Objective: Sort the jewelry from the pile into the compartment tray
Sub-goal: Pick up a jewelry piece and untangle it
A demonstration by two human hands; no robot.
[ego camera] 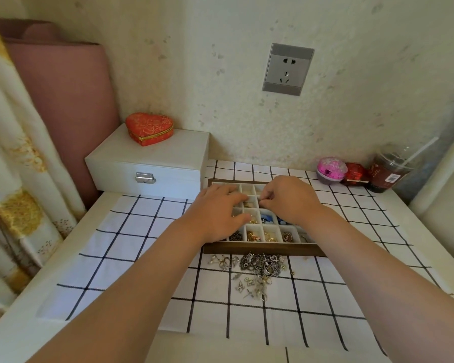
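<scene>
Right hand [288,200] curls over the compartment tray [262,249], fingertips pinching what looks like a small piece [260,199]; left hand [220,213] rests spread beside it, fingers loose. Across the counter [24,323] the tray's long axis runs left to right under both. The jewelry pile [257,267] lies back toward the wrists, just beside the tray's near wall, stretched left-right too; the free left hand looks nearer.

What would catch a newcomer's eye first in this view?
The left hand and right hand meet over the tray in the middle of the checked cloth. Just in front of it lies a tangled pile of silvery jewelry. At the back left, a red heart-shaped box sits on a white case.
</scene>
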